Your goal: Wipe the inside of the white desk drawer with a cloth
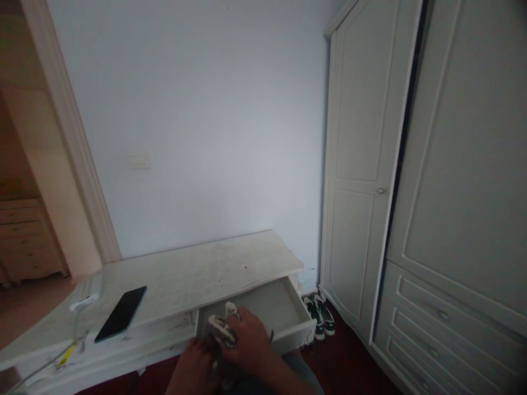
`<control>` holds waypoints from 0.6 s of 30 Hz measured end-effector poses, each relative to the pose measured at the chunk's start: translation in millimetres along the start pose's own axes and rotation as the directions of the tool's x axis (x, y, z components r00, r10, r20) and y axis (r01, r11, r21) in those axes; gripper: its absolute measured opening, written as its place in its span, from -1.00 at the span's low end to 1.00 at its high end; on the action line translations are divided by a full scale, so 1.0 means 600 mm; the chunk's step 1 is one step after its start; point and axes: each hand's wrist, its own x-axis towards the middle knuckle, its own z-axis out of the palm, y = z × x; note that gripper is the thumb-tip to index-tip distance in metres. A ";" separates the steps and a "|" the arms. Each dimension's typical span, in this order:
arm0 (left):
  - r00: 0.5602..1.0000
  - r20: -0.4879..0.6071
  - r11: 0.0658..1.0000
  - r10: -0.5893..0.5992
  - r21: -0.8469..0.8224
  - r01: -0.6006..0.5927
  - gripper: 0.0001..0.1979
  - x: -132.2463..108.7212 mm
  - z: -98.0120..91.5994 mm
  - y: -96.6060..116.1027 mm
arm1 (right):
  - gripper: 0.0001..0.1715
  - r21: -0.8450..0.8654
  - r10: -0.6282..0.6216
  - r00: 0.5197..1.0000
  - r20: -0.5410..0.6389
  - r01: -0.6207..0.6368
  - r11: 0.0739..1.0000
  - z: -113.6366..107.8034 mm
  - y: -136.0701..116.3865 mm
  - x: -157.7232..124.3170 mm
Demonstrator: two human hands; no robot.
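Both of my hands are together low in the view, just in front of an open drawer [280, 307]. My right hand [252, 341] is closed around a small bundle [223, 332], dark with whitish bands; its exact kind is unclear. My left hand [193, 362] is closed at the bundle's lower left side, its fingers partly hidden. Pale grey boards line the inside of the drawer, which is pulled out from a worn white table [193, 269].
A dark phone [121, 314] lies on the tabletop to the left. Farther left are a white power strip or adapter [87, 293] and a cable [45, 365] with a yellow tag. Dark shoes [323, 315] stand on the floor by the white wardrobe [358, 164].
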 end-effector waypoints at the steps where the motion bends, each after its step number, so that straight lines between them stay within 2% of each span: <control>1: 1.000 -0.003 1.000 -0.022 0.015 0.022 -0.58 -0.006 0.008 -0.009 | -0.41 -0.007 0.012 1.000 0.003 -0.012 1.000 -0.015 0.021 -0.006; 4: 0.998 -0.060 1.000 -0.021 0.007 0.021 -0.59 -0.027 0.038 -0.044 | -0.47 -0.065 0.073 0.997 0.006 -0.073 0.995 -0.078 0.088 -0.024; 6: 0.994 -0.110 1.000 -0.001 -0.003 0.001 -0.57 -0.040 0.061 -0.068 | -0.48 -0.106 0.158 0.987 0.015 -0.156 0.982 -0.120 0.124 -0.033; 9: 0.986 -0.164 1.000 0.020 -0.009 -0.022 -0.46 -0.055 0.091 -0.081 | -0.49 -0.166 0.274 0.962 0.001 -0.270 0.948 -0.146 0.142 -0.035; 11: 0.983 -0.182 0.999 0.026 -0.019 -0.030 -0.42 -0.056 0.103 -0.068 | -0.51 -0.202 0.300 0.952 -0.059 -0.305 0.931 -0.127 0.121 -0.030; 14: 0.965 -0.262 1.000 0.009 -0.025 -0.016 -0.33 -0.045 0.109 -0.031 | -0.50 -0.165 0.234 0.965 -0.121 -0.252 0.954 -0.059 0.054 -0.016; 18: 0.899 -0.438 0.999 0.008 0.047 0.014 0.14 -0.025 0.100 0.004 | -0.63 0.030 0.118 0.990 -0.075 -0.116 0.993 0.023 -0.033 0.009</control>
